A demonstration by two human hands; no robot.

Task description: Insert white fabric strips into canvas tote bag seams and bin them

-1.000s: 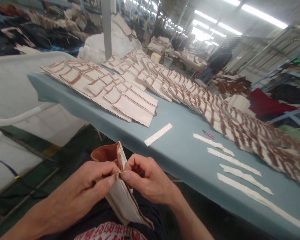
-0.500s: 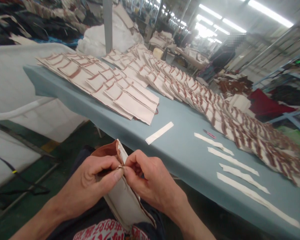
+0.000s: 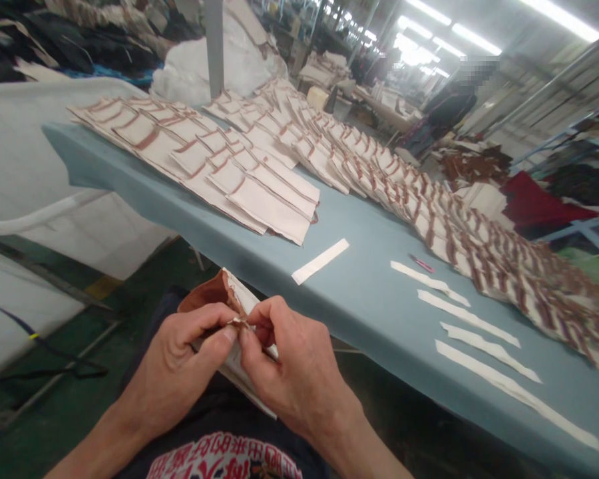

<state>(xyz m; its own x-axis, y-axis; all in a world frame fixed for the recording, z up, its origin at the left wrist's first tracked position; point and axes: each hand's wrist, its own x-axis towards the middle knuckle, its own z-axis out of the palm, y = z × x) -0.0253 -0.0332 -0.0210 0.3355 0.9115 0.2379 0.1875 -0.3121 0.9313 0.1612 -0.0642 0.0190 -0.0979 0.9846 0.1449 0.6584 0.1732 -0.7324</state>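
Above my lap I hold a cream fabric piece (image 3: 247, 376) with a brown lining showing at its upper left. My left hand (image 3: 184, 356) is closed, pinching the seam edge of the piece between thumb and forefinger. Right against it, my right hand (image 3: 289, 359) pinches the same edge, its thumb and forefinger almost touching the left fingertips. The bunched edge shows a brown and white fold between the hands. Much of the piece is hidden behind my hands.
A blue-covered table (image 3: 369, 293) runs diagonally ahead, bearing overlapping cream pieces with brown edges (image 3: 274, 199) and a longer row behind. Several white strips (image 3: 469, 318) and small pink-handled snips (image 3: 422, 265) lie there. White bins (image 3: 80, 233) stand left; a person (image 3: 446, 106) is farther back.
The fabric piece has tilted and its lower end has swung up, mostly behind my right hand. Both hands still pinch the edge, having shifted slightly, with more of the fold showing.
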